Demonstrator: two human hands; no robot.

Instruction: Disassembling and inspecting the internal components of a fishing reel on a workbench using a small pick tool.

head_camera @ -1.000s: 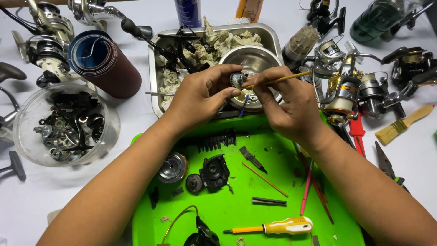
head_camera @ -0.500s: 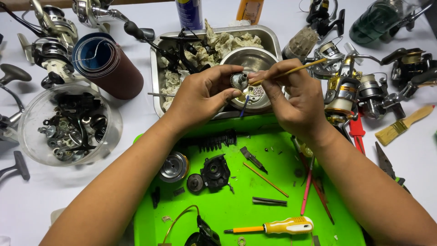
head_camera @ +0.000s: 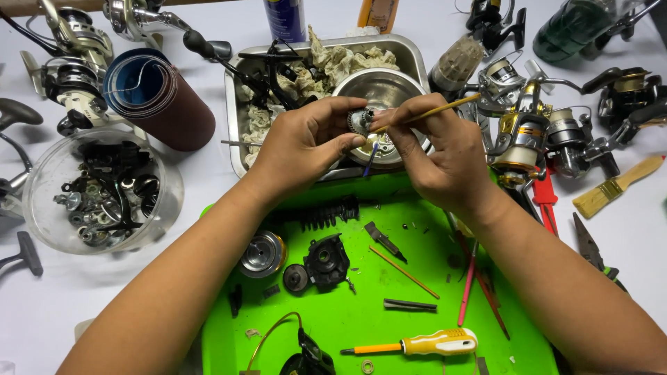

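1. Metal, toothed and small, the gear point(head_camera: 360, 122) sits pinched between the thumb and fingertips of the left hand point(head_camera: 306, 142), which is curled shut around it just above the steel bowl point(head_camera: 381, 90).
2. Closed in a pencil grip, the right hand point(head_camera: 434, 149) holds a thin wooden brush point(head_camera: 434, 111) whose tip touches the gear; the handle slants up and away to the right.
3. Both hands hover over the metal tray point(head_camera: 410, 52), which carries the bowl and a heap of crumpled rags point(head_camera: 333, 59).
4. To brush the gear well, I judge it best to keep the pinch on its rim so the teeth stay exposed, turn it a little at a time, and work over the bowl so anything that drops lands there.
5. Nearer the body lies a green tray point(head_camera: 347, 326) with a black housing part point(head_camera: 326, 260), a silver spool point(head_camera: 262, 254), a yellow-handled screwdriver point(head_camera: 431, 342) and loose sticks.
6. To the left on the white tabletop point(head_camera: 42, 305) stand a clear bowl of dark small parts point(head_camera: 101, 194) and a roll of sandpaper point(head_camera: 156, 97).
7. To the right are several fishing reels point(head_camera: 521, 132), a red tool point(head_camera: 543, 194), pliers point(head_camera: 590, 246) and a flat paintbrush point(head_camera: 615, 187).
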